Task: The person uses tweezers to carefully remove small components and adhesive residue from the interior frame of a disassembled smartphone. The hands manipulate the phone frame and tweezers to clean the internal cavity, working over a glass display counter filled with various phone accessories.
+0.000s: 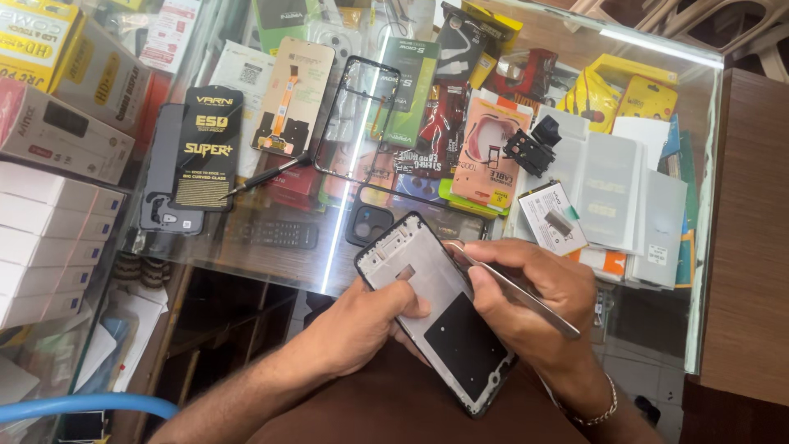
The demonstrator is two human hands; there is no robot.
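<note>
Two bare hands meet over our lap, below the near edge of the glass counter top (246,247). Our left hand (362,325) is closed around the left edge of an opened smartphone chassis with a black rim, pale grey inner plate and black lower panel (436,308), thumb pressed across the plate. Our right hand (526,300) is clamped on slim silver metal tweezers (514,288), whose tips rest on the chassis's upper right area; we cannot tell whether the tips grip anything. The chassis sits tilted, top end toward the counter, held in the air and touching both hands. On the glass, well apart from the hands, we note a bare black phone frame (357,119), a black-handled screwdriver (267,174) just left of it, a black and gold flat screen-protector packet (205,148), a small black camera module (530,148), and a grey phone battery (552,218) near the right hand. White boxes (49,238) stand stacked at far left.
</note>
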